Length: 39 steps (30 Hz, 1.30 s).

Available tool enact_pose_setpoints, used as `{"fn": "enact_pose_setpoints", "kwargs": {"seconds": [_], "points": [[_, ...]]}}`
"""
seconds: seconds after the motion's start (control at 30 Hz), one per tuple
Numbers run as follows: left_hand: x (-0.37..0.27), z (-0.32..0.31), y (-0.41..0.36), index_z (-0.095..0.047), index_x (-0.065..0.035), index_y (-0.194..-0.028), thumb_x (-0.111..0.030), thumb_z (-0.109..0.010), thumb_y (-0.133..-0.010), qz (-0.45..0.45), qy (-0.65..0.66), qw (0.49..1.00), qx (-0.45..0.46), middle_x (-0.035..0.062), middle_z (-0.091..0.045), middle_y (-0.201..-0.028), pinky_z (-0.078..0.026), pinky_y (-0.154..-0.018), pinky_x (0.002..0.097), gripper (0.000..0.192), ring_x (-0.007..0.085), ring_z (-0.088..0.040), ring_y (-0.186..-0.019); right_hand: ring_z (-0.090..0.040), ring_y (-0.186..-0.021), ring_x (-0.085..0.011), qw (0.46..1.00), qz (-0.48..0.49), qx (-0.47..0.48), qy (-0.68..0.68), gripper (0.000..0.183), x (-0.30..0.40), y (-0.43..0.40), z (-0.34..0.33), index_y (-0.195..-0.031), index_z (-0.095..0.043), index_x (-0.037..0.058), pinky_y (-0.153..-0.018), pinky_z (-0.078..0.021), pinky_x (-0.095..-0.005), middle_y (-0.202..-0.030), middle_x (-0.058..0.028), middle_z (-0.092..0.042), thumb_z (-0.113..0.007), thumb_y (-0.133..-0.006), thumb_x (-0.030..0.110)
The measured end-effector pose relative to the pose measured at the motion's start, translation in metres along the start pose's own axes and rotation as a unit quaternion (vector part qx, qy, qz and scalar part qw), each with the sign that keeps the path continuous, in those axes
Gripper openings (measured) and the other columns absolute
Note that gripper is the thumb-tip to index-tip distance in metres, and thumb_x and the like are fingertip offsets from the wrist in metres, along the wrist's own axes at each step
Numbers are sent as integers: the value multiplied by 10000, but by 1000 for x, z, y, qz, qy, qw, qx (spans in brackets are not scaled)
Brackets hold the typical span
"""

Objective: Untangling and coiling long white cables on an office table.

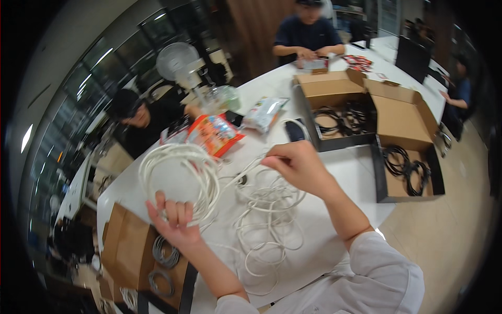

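My left hand (176, 221) grips the lower part of a coil of white cable (210, 172), held up above the white table (333, 219). From the coil a stretch of the same white cable runs across to my right hand (300, 167), whose thumb and fingers pinch it. Beneath and between my hands, a loose tangle of white cable (270, 219) spreads over the tabletop in several loops. Some of that tangle is hidden behind my right hand and wrist.
Open cardboard boxes with black cables (333, 142) (408, 198) stand at the right. Another box (125, 243) at lower left contains grey cable coils (165, 251). Snack bags (213, 135) (263, 114) lie at the far edge. People (308, 35) (137, 117) sit around the table, near a fan (177, 61).
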State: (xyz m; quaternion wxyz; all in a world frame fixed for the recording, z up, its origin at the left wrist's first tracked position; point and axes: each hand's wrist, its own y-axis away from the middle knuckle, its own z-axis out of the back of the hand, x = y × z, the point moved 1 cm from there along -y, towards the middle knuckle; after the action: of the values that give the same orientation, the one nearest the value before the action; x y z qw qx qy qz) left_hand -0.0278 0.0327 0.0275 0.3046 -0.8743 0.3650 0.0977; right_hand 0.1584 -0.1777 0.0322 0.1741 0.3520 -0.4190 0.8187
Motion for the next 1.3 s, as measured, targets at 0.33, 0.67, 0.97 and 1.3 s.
{"fn": "enact_pose_setpoints", "kwargs": {"seconds": [0.33,0.67,0.97,1.3], "points": [[14,-6,12,-326,-145,-756,-448,-369,-997,49,-206,968,132,-38,-283,-385,-277,-394,237,389,83,-196,-307,-381,-445,-73,982,-88,96,-134,369,-10,0,18,-674,-610,-6,-429,-290,-264,-488,5,-445,-652,-891,289],[15,0,15,-343,-125,-740,-516,-496,-924,-34,-315,942,110,-62,-278,-409,-301,-392,260,458,74,-208,-317,-528,-557,-74,735,-190,265,-594,350,-14,-2,15,-1150,-548,-45,-475,-454,-218,-753,6,-561,-492,-978,254],[31,-5,24,-541,19,-906,-264,-751,-781,-28,-410,910,57,-10,-422,-560,-401,-464,290,374,93,-399,-480,-599,-964,-168,639,-206,262,-693,444,-23,-3,11,-1294,-469,-26,-861,-526,-394,-1063,-66,-581,-509,-967,272],[41,-1,37,-562,35,-852,-182,-778,-759,-14,-556,831,17,11,-509,-583,-400,-509,259,320,105,-466,-507,-438,-1244,-287,625,-284,277,-672,631,-12,4,-1,-1464,-253,104,-1028,-396,-470,-1397,-92,-396,-431,-970,454]]}}
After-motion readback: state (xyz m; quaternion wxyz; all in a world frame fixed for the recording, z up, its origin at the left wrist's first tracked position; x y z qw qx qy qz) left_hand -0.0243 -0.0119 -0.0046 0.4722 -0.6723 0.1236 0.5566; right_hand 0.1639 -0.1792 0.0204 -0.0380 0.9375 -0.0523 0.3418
